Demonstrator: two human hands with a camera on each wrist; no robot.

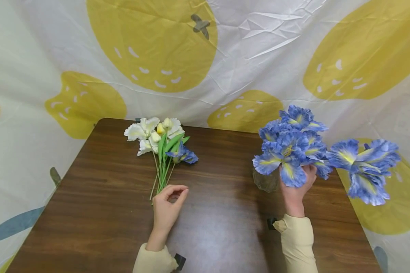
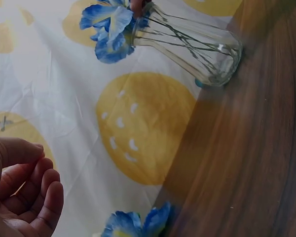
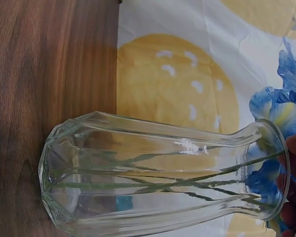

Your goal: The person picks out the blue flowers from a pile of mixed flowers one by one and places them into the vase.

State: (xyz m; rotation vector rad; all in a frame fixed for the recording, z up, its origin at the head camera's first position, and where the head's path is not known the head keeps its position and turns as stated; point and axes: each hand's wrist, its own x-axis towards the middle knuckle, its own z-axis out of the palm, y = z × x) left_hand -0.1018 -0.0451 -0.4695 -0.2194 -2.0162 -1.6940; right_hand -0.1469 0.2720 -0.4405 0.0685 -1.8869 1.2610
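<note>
A clear glass vase (image 3: 153,173) stands on the table with several green stems crossing inside it. Blue irises (image 1: 290,148) crowd above its mouth, and one iris bloom (image 1: 365,167) leans out to the right. At the vase's rim, my right hand (image 1: 298,185) grips a blue iris by its stem; petals partly hide the fingers. My left hand (image 1: 169,206) hovers above the table, fingers loosely curled and thumb near the index finger, holding nothing. Just beyond it lie white irises (image 1: 143,131), pale yellow tulips (image 1: 162,127) and a blue iris (image 1: 182,153), their stems pointing towards me.
The brown wooden table (image 1: 222,182) backs onto a white cloth (image 1: 239,49) printed with yellow lemons. The cloth also hangs along the left and right sides.
</note>
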